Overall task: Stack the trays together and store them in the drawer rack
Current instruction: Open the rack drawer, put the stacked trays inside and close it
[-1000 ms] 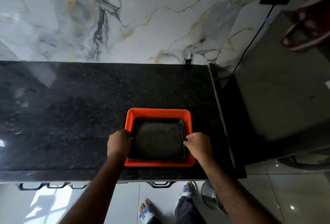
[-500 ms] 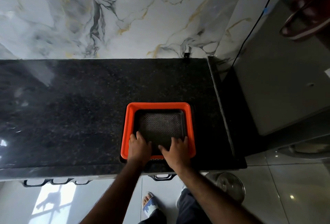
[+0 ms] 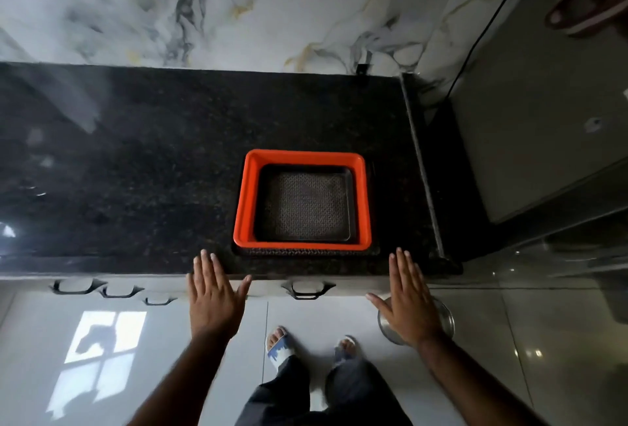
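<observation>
On the black speckled stone table [image 3: 136,187] stands the stack of trays: a dark tray with a mesh-pattern floor [image 3: 306,204] sits inside the orange plastic tray [image 3: 249,201], and under both the edge of one more dark patterned tray [image 3: 306,251] is visible. The stack is near the front edge, toward the right end. The left hand [image 3: 212,296] and the right hand [image 3: 409,303] are spread flat with nothing in them, in front of the table, one at each side of the stack, not touching it
</observation>
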### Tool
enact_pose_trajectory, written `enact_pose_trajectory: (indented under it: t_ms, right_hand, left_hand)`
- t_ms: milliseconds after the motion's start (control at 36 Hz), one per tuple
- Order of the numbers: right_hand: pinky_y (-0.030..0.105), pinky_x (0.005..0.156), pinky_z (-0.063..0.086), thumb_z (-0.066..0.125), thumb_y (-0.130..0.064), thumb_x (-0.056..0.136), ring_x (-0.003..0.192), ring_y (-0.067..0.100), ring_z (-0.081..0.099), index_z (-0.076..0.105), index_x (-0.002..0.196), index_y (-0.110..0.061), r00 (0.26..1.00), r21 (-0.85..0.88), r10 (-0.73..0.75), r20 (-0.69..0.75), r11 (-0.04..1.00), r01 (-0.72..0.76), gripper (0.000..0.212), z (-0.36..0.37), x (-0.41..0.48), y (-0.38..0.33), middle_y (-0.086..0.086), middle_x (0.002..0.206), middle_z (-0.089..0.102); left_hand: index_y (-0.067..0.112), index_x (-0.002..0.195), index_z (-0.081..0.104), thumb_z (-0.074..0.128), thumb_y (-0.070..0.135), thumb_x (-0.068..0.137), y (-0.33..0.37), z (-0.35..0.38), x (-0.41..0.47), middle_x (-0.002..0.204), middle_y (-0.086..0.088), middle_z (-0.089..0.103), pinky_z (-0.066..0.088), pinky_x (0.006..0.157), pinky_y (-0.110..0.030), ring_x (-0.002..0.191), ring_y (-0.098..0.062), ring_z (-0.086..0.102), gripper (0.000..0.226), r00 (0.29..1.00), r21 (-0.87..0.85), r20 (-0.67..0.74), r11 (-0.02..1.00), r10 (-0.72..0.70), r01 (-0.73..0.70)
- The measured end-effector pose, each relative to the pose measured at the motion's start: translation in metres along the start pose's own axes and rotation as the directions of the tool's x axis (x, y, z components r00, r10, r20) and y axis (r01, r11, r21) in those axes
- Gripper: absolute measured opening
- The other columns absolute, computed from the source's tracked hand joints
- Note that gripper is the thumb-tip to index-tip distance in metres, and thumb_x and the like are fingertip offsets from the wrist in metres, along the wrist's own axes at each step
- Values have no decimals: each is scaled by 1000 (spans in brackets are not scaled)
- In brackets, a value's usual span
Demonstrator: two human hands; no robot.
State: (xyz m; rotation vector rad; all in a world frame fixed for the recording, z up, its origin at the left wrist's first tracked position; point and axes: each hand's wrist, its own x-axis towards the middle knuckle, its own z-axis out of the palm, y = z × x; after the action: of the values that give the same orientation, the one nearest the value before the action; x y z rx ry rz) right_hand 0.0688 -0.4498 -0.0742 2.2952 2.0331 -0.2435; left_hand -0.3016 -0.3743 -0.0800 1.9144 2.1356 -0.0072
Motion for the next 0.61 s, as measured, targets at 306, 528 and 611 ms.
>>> enact_pose_trajectory:
  t_ms: [306,528,611]
  right_hand:
    - [52,123,23,33,-83,86,157,31,1,6,159,-3,984,-45,-177,0,983,177,112,20,-8,21,17,169,-3]
    - [52,125,17,34,-88,81,157,32,-1,6,159,-3,967,-43,-218,-130,976,214,119,42,-9,28,16,169,-3]
    - [54,125,16,35,-87,81,157,33,0,6,158,-2,959,-43,-221,-177,975,216,119,53,-6,29,17,169,-2]
  left_hand:
    - [-3,155,10,24,69,91,47,69,-86,166,-16,3,5,126,-38,154,-29,1,97,946,1,215,969,242,-248]
    - [4,157,7,20,72,92,121,129,-58,167,-13,8,7,126,-39,155,-26,5,95,865,71,398,930,306,-362]
    - [3,151,28,18,76,88,131,142,-55,153,-14,39,23,120,-43,145,-31,30,98,906,111,324,940,272,-322]
